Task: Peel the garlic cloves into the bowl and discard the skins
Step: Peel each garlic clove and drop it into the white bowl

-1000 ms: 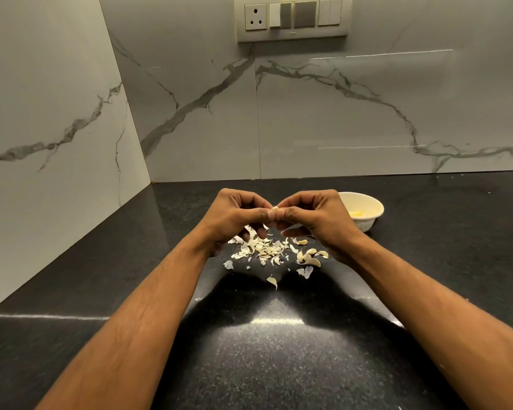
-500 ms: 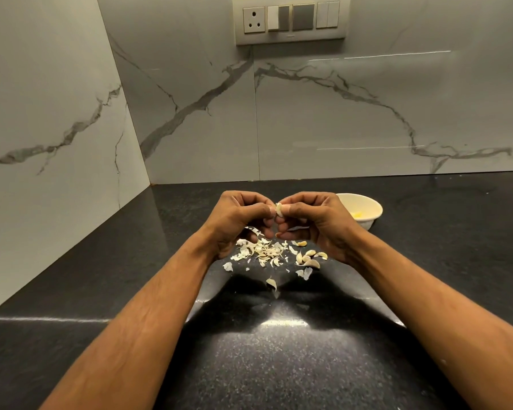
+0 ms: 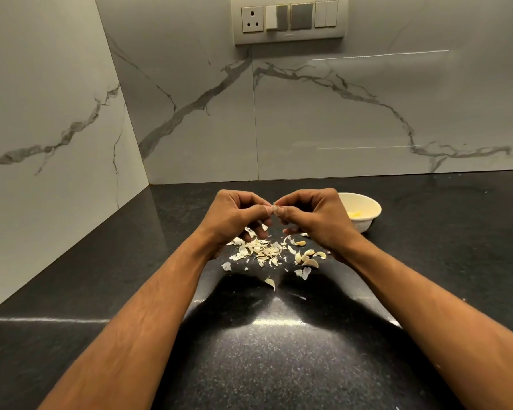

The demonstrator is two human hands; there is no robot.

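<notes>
peeling a garlic clove over the worktop

nearest the camera, two bare forearms reach forward across a dark, speckled worktop point(image 3: 267, 365), which shows a bright glare between them. a little further on lies a scatter of pale skins point(image 3: 258, 251), with one stray flake closer in. just right of that scatter sit a few cloves point(image 3: 307, 258), apparently still unpeeled, though they are too small to be sure.

above the skins, both hands meet, raised off the worktop. the left hand point(image 3: 234, 216) has its fingers curled, and its thumb and forefinger pinch one side of a small clove point(image 3: 275, 209). the right hand point(image 3: 311, 216), also curled, pinches the other side of it. a wisp of skin stands up from the clove between the fingertips.

beyond the right hand, partly hidden by it, stands a white bowl point(image 3: 365, 204) holding something yellowish, probably peeled garlic. behind everything rise marble wall panels and a switch plate point(image 3: 289, 19).

judged from this, the step in hand is stripping the skin. to do it well, one hand should hold the clove steady while the other pulls the loose edge away in a long strip, keeping the work above the skins so scraps fall there. only the bare clove should then travel right to the bowl. pinching too hard could bruise it or make it slip.
</notes>
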